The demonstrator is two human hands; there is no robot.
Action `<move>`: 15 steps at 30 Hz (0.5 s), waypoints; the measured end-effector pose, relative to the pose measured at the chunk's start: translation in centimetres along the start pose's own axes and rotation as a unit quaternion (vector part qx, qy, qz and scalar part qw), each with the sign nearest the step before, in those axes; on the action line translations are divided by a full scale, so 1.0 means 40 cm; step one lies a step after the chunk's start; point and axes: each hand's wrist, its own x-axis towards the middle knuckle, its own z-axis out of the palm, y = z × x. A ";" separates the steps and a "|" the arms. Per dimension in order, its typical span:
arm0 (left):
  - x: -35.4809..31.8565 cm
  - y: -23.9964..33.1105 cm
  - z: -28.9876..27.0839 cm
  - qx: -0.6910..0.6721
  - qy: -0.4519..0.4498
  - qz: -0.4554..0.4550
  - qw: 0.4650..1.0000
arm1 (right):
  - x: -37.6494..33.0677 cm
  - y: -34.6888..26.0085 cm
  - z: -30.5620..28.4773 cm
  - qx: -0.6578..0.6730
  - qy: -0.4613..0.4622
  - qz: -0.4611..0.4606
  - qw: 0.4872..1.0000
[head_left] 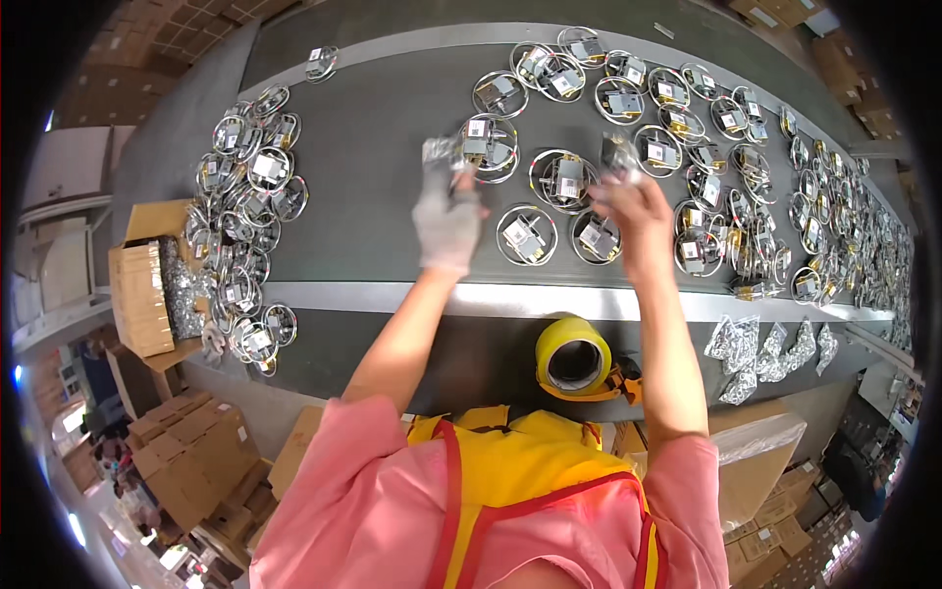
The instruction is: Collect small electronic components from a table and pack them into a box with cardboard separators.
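Observation:
My left hand point(447, 226), in a pale glove, reaches over the dark belt with its fingers closed on a small clear plastic bag point(439, 151). Just right of that bag lies a grey metal unit with a coiled silver cable point(489, 147). My bare right hand point(636, 208) pinches another small clear bag point(617, 154) with dark contents, blurred by motion. Between my hands a labelled unit with a coiled cable point(566, 181) rests on the belt. Nearer to me are two more such units, one point(523, 236) at the middle and one point(597, 238) below my right hand.
A heap of coiled units point(255, 201) fills the left side, beside an open cardboard box point(142, 294) of clear bags. Many more units point(756, 211) spread across the right. A yellow tape roll point(559, 353) stands near the front rail point(530, 299); several small bags point(741, 348) lie right of it.

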 end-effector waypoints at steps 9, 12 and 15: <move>0.105 -0.033 -0.005 0.495 -0.099 0.305 0.807 | 0.135 0.090 0.068 -0.567 -0.004 -0.254 0.784; 0.133 -0.079 -0.072 0.492 -0.059 0.295 0.817 | 0.134 0.022 0.038 -0.352 0.085 -0.159 0.918; 0.136 -0.039 -0.080 0.026 -0.038 -0.072 0.996 | 0.159 0.016 -0.038 -0.212 0.116 -0.126 0.962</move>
